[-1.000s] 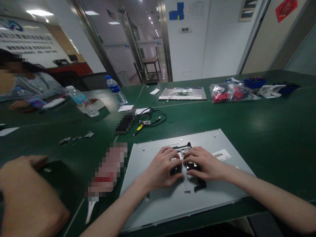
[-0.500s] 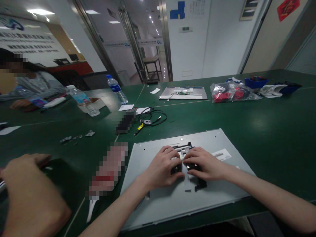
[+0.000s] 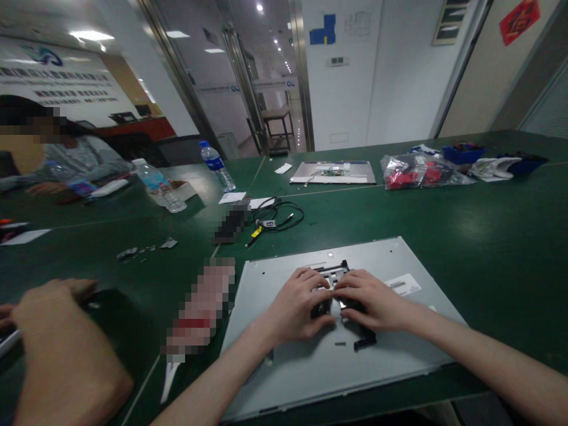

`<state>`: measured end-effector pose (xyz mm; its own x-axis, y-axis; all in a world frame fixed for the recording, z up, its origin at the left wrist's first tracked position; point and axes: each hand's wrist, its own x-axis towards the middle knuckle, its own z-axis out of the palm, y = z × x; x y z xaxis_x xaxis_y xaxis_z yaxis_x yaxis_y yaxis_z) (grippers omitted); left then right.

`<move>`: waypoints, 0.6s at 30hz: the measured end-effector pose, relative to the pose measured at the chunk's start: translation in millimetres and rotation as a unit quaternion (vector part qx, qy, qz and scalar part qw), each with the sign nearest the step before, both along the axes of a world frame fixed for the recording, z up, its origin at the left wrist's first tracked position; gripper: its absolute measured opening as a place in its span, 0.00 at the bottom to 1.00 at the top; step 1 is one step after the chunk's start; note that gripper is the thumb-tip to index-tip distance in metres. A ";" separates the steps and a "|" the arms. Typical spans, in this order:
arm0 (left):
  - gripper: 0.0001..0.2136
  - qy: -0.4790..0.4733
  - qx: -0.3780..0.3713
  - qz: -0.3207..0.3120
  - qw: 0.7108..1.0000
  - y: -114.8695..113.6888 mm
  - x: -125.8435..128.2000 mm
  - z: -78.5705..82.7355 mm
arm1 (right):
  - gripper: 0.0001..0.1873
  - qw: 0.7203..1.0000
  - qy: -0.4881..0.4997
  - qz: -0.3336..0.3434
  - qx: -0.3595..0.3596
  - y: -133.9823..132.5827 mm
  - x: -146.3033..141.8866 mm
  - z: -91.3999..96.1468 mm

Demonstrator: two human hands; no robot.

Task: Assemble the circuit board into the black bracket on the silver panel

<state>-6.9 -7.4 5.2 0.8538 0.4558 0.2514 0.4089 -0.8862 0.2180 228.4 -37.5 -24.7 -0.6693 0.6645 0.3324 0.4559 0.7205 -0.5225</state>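
Observation:
A large silver display panel (image 3: 261, 290) lies flat on the green table with its back up. Over its middle, my left hand (image 3: 302, 305) curls its thumb and fingers round a black part (image 3: 320, 309). My right hand (image 3: 375, 300) is closed on another black part (image 3: 354, 305) right beside it; the fingertips of both hands nearly meet. Whether the two parts are one piece is hidden by my fingers. Black plastic bracket ends (image 3: 364, 343) show below my right hand, and a small dark strip (image 3: 339, 344) lies on the panel. A white label (image 3: 403, 284) is right of my hand.
Another person's arm (image 3: 71, 349) rests at the left. A blurred reddish object (image 3: 202, 307) lies beside the panel, with a black cable (image 3: 288, 220) beyond it. Farther back are bottles (image 3: 217, 165), a second panel (image 3: 302, 174) and a plastic bag (image 3: 408, 173).
The whole view has shifted slightly, so things appear a little lower and farther right. My hands keep nearly the same grip and place on the panel.

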 end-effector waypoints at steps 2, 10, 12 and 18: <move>0.18 0.000 0.001 -0.001 1.000 0.1 0.3 0.2 | 0.19 1.000 -0.002 0.000 0.001 0.0 0.1 -0.1; 0.17 0.007 -0.002 -0.003 1.000 0.9 0.7 -1.6 | 0.18 1.000 -0.011 -0.022 0.018 0.8 2.0 -4.8; 0.15 0.012 -0.004 -0.004 1.000 0.9 0.8 -1.6 | 0.17 0.999 -0.016 -0.023 0.022 1.3 2.4 -4.8; 0.14 0.016 -0.004 -0.007 1.000 1.2 0.8 -2.9 | 0.16 0.999 -0.027 -0.027 0.034 1.7 3.3 -3.0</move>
<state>-6.1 -6.2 2.4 0.8680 0.4451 0.2201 0.4026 -0.8903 0.2127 231.6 -35.7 -27.6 -0.6515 0.6771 0.3421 0.5211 0.7271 -0.4469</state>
